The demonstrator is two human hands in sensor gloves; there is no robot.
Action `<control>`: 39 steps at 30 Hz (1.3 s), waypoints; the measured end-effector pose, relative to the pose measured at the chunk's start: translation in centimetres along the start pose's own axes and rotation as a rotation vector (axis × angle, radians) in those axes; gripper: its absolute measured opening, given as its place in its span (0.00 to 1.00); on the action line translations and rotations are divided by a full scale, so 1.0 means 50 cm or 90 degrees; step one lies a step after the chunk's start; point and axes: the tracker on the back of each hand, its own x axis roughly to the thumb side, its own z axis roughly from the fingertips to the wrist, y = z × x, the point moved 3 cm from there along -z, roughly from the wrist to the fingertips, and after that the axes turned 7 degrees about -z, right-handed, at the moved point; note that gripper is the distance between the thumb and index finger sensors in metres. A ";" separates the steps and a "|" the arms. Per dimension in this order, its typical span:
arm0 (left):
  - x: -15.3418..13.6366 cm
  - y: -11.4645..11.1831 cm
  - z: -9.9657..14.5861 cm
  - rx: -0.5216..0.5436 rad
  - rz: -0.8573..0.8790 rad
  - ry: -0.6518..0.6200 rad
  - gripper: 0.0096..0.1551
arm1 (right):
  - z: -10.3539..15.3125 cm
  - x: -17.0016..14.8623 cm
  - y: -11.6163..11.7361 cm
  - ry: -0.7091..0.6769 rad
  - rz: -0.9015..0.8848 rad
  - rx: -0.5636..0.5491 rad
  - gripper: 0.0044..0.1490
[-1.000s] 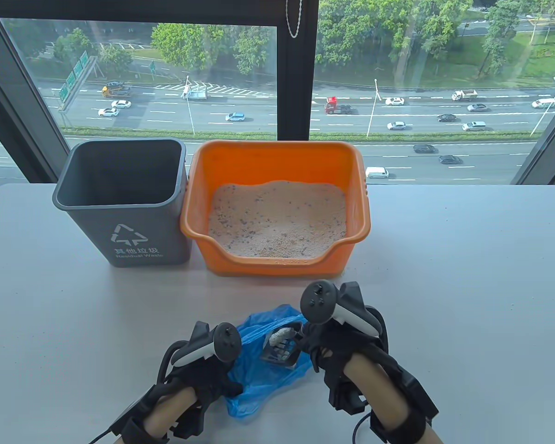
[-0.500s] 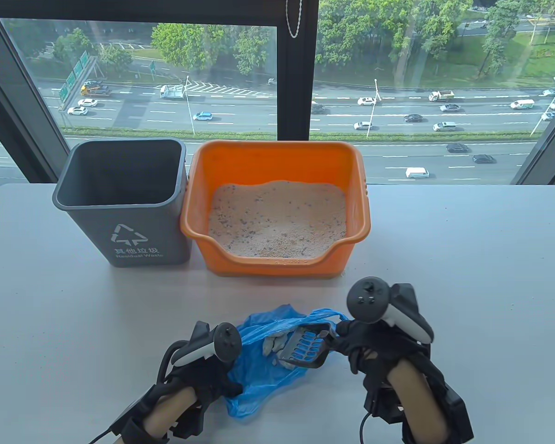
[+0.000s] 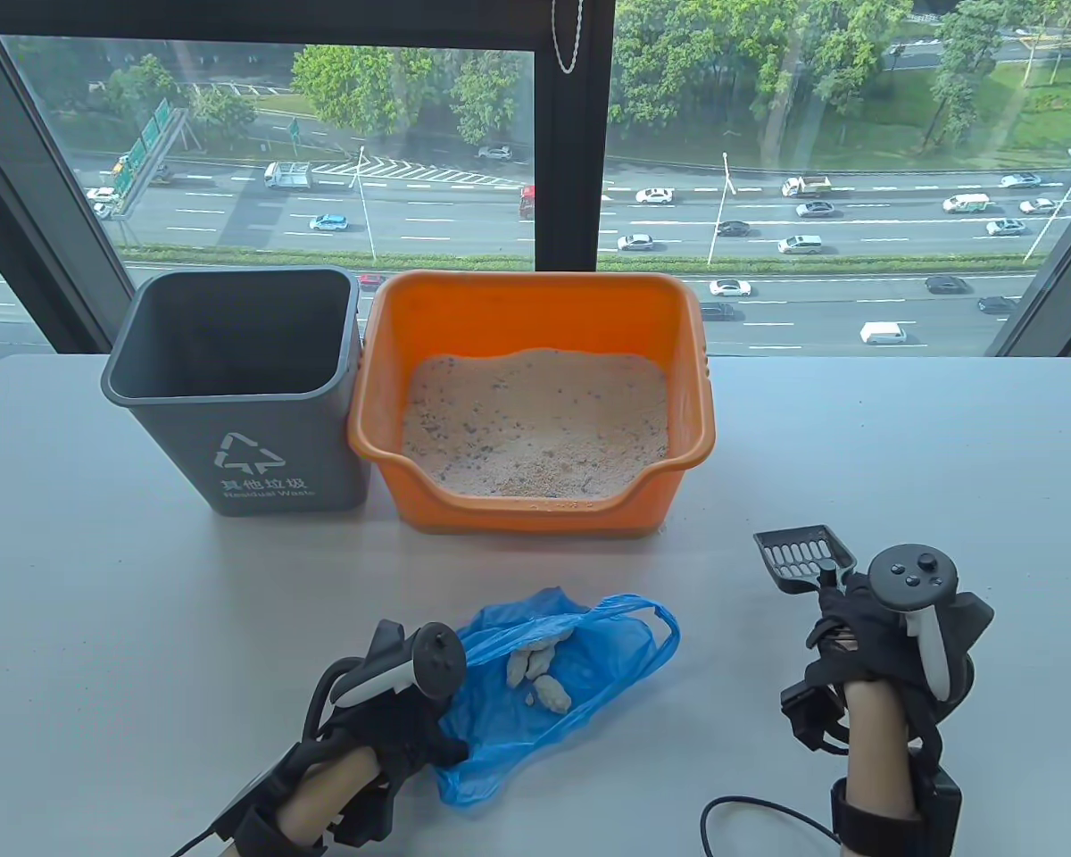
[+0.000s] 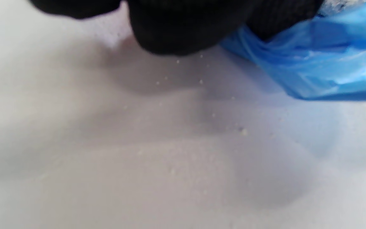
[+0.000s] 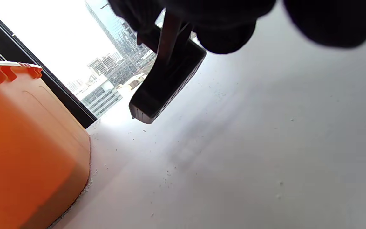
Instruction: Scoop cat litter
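Stretching from the near edge to the window, a pale grey table (image 3: 875, 446) carries everything, and the wrist views show it dusted with stray grains. Nearest the camera on the left, the left hand (image 3: 402, 714) rests on the table with its gloved fingers (image 4: 176, 28) curled onto the near edge of a crumpled blue plastic bag (image 3: 553, 687), gripping it; a few whitish litter clumps (image 3: 540, 669) lie on the bag's open mouth. On the right, well apart from the bag, the right hand (image 3: 866, 634) is clenched round the handle of a dark slotted litter scoop (image 3: 803, 555), whose head points away from the person and hangs above the table, as the right wrist view shows; no litter is visible in it. Further back, in the middle, stands an orange litter box (image 3: 393, 393) filled with pale, speckled cat litter (image 3: 535, 420), its low entry lip facing the person. Just beside it on the left sits a grey waste bin (image 3: 259, 464) bearing a recycling mark, its inside dark. Beyond the table's far edge a large window with a dark frame (image 3: 580, 134) looks down on a busy multi-lane road and green trees.
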 end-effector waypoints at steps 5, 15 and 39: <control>0.000 0.000 0.000 -0.001 0.001 0.001 0.56 | -0.029 -0.045 0.045 0.047 -0.047 -0.007 0.41; 0.000 0.000 0.000 -0.002 0.002 0.000 0.56 | -0.028 -0.055 0.082 0.125 0.218 -0.085 0.38; -0.002 -0.002 0.001 -0.003 0.005 -0.001 0.56 | 0.137 0.168 0.158 -0.166 0.018 0.171 0.64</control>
